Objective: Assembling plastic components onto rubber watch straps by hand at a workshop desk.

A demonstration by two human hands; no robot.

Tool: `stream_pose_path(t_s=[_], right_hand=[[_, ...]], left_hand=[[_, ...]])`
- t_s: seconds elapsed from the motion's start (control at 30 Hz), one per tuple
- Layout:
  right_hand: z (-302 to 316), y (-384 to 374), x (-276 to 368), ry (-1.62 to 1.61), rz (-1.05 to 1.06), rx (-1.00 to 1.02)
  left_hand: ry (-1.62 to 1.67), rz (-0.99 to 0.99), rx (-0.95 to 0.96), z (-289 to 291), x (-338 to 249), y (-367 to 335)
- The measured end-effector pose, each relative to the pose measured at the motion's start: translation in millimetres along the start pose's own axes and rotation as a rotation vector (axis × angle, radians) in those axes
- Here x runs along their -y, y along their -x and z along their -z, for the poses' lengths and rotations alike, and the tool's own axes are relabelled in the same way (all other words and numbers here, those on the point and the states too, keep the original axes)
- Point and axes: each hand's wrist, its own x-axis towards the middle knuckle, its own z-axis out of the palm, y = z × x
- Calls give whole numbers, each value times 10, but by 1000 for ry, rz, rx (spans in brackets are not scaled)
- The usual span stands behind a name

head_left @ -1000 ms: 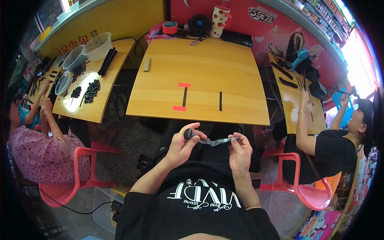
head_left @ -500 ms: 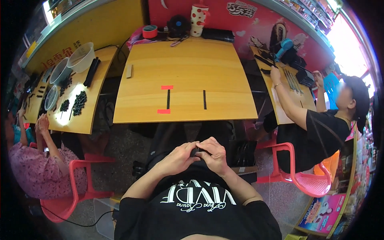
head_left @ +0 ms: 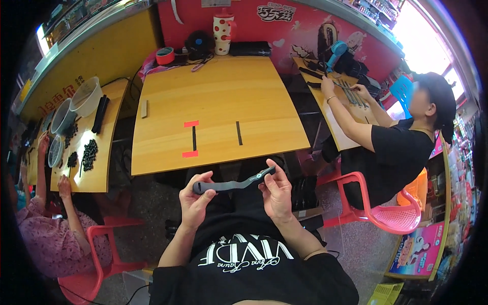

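Between my two hands, just in front of the near table edge, stretches a dark grey-black flexible strap (head_left: 231, 186). Its left end is wide and rounded with a slot, pinched by thumb and fingers of my left hand (head_left: 195, 201). The other end, bearing a small pale mark, is gripped between thumb and fingertips of my right hand (head_left: 276, 193). The strap sags in the middle. On the wooden table (head_left: 213, 91) ahead lies a thin black strip (head_left: 193, 138) with pink-red tape (head_left: 190, 154) at both ends. Right of it is a second dark strip (head_left: 239, 133).
At the table's back stand a spotted tumbler (head_left: 222, 34), a tape roll (head_left: 165, 55) and a black pouch (head_left: 250, 49). A side table on the left carries clear tubs (head_left: 86, 96) and black parts (head_left: 89, 154). Co-workers sit at both sides on pink chairs (head_left: 376, 208).
My hands have moved apart and up toward the table, and the strap, mostly hidden in them before, is now stretched out. The view has shifted, and the right co-worker's hands have moved closer together.
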Motion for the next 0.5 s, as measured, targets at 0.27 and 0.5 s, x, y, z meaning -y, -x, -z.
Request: stream_pose_path(t_s=[0.27, 0.5], right_hand=[[15, 18, 14, 139, 101, 10], [-121, -55, 288, 1255, 647, 550]], left_hand=[[-65, 166, -48, -85, -53, 92], [-846, -230, 439, -345, 23, 102]])
